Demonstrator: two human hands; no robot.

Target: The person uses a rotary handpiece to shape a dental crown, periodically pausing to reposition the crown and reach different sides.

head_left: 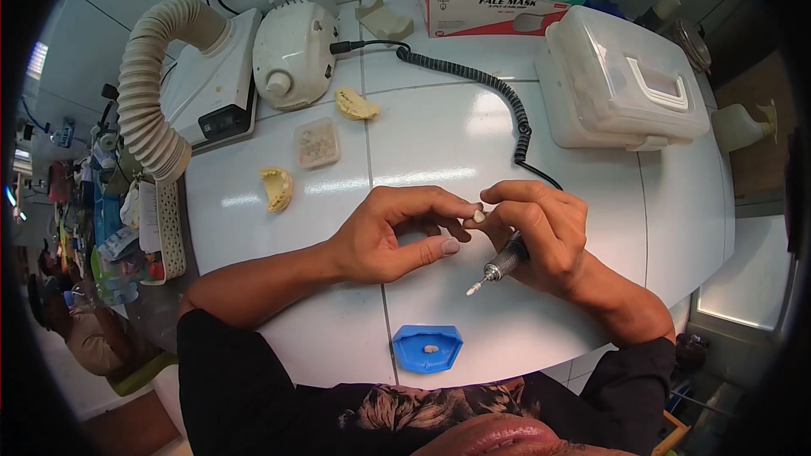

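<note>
My right hand (545,232) grips a rotary handpiece (509,257), its white-tipped bur (475,288) pointing down and left. At the fingertips of the same hand is a small whitish tooth-like piece (479,216). My left hand (393,232) reaches in from the left, its index fingertip at the piece and its thumb held apart from the fingers. Exactly which fingers bear the piece is hard to make out. Below the hands, near the table's front edge, a blue dish (405,361) holds another small tooth-like piece (431,349).
Two yellowish dental casts (276,189) and a clear box (318,143) of small pieces lie to the left. Behind stand a white control unit (296,55), its coiled cord (473,72), and a ribbed hose (139,76). Mask boxes (498,15) and a lidded case (621,80) fill the back right.
</note>
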